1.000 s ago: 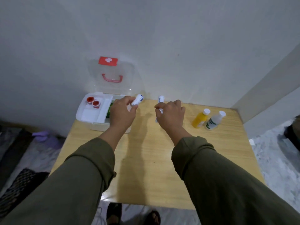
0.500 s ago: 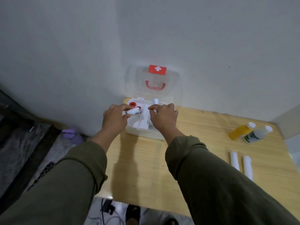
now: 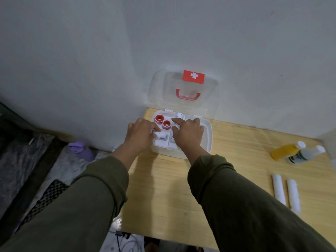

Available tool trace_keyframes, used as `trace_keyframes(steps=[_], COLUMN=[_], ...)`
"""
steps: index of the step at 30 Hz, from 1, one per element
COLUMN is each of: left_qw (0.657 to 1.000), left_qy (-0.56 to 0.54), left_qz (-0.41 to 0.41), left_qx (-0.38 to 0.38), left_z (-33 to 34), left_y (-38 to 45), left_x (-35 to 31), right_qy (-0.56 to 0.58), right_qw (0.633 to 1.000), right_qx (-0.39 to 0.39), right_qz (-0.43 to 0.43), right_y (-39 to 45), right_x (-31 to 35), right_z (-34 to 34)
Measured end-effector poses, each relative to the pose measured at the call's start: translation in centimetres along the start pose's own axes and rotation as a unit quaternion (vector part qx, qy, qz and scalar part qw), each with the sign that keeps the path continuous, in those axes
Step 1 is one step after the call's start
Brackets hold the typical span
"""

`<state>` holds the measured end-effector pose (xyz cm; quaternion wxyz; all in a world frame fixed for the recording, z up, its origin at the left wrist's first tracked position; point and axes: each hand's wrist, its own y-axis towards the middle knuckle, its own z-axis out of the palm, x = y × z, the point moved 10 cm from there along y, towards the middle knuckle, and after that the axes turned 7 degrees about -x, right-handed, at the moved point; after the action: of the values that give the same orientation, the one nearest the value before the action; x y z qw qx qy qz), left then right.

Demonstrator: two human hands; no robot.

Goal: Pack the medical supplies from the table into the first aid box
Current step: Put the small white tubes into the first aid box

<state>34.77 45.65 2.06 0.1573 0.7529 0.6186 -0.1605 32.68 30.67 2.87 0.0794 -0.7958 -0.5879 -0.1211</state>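
Observation:
The white first aid box (image 3: 206, 137) sits at the table's far left corner, its clear lid (image 3: 183, 91) leaning open against the wall. Two red tape rolls (image 3: 163, 121) lie in its tray. My left hand (image 3: 141, 135) is down in the tray's left part, fingers closed on a small white tube (image 3: 161, 137) lying flat. My right hand (image 3: 188, 132) is over the tray's middle, gripping a second white tube (image 3: 179, 115) whose top pokes out behind my fingers. On the table to the right lie a yellow bottle (image 3: 285, 150), a white bottle (image 3: 305, 153) and two white rolls (image 3: 285, 193).
The wooden table (image 3: 172, 188) stands against a grey wall, its left edge close to the box. A purple object (image 3: 81, 149) and dark fabric lie on the floor to the left. Cables lie on the floor below the near table edge.
Both hands carried their tubes left from mid-table to the box and lowered them into its tray. My view swung left, bringing the two white rolls into sight.

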Motion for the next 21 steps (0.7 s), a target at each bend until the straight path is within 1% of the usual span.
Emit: trace_keyframes(steps=[8, 14, 18, 21], left_qw=[1.0, 0.998, 0.998, 0.997], left_qy=[-0.018, -0.048, -0.057, -0.072], left_qz=[-0.008, -0.028, -0.031, -0.019], left_qx=[-0.007, -0.003, -0.005, -0.029], left_z=[0.3, 0.6, 0.5, -0.5], left_y=[0.3, 0.4, 0.3, 0.3], left_x=[0.9, 1.7, 1.8, 1.3], right_qy=[-0.035, -0.041, -0.024, 0.012], right_qw=[0.999, 0.999, 0.999, 0.999], right_qx=[-0.01, -0.028, -0.028, -0.052], right_qz=[-0.014, 0.008, 0.007, 0.01], right_y=[0.2, 0.3, 0.2, 0.3], right_x=[0.3, -0.5, -0.3, -0.6], right_z=[0.7, 0.9, 1.0, -0.2])
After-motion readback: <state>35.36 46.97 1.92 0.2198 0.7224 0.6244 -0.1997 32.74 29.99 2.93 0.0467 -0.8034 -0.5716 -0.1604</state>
